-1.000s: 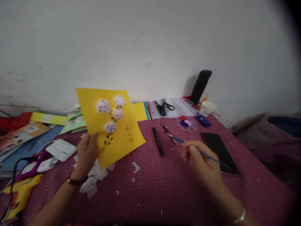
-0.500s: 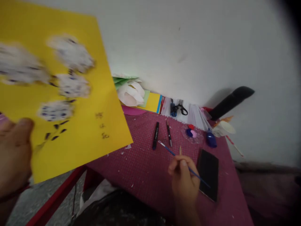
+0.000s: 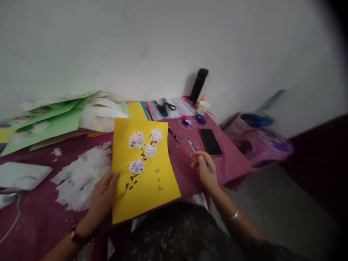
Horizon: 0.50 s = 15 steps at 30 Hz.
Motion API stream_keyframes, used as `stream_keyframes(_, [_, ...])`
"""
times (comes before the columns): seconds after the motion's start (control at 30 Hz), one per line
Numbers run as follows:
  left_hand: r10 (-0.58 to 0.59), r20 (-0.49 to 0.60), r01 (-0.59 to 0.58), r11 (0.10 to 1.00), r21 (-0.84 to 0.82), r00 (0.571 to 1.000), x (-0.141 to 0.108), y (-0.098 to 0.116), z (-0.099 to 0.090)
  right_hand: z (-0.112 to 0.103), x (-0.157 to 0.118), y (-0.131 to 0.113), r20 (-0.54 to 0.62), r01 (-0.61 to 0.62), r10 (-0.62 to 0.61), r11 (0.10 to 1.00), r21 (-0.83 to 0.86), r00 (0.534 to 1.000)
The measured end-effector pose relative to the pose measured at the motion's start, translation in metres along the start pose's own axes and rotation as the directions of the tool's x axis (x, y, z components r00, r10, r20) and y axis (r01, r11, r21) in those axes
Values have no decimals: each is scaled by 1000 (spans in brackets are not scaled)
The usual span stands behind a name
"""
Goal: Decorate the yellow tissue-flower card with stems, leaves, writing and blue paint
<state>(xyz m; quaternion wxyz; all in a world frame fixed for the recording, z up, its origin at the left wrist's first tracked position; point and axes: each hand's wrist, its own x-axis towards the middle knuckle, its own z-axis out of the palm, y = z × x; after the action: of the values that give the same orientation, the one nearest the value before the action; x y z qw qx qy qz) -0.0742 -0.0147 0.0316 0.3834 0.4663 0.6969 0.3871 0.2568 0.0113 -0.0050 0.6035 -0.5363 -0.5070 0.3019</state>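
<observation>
The left hand's (image 3: pixel 104 192) fingers pinch a yellow sheet (image 3: pixel 148 174) by its left edge, at the table's (image 3: pixel 233 161) near side; three handwritten characters (image 3: pixel 158 179) are too blurred to read. Rightward, the right hand (image 3: pixel 206 169) pinches a blue paintbrush (image 3: pixel 194 147).

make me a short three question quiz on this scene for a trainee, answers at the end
1. What does the left hand hold?
a) a paper cup
b) the yellow sheet
c) a black phone

2. True or false: the right hand is holding the scissors.

3. Fill in the blank: the yellow sheet carries ____ white flower heads.

Key:
1. b
2. False; it holds a blue paintbrush.
3. four
</observation>
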Motion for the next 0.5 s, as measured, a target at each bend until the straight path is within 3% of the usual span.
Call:
stream_keyframes(0.17, [47, 146, -53, 998, 42, 988, 2, -19, -12, 7, -34, 9, -26, -23, 16, 963, -268, 1000])
stream_keyframes(0.27, [-10, 190, 14, 1000, -23, 982, 5, -22, -12, 9, -34, 6, -3, -19, 19, 926, -377, 1000])
stream_keyframes(0.5, [-64, 213, 90, 989, -113, 975, 3, -25, -11, 7, -34, 11, 28, 18, -6, 890, -456, 1000])
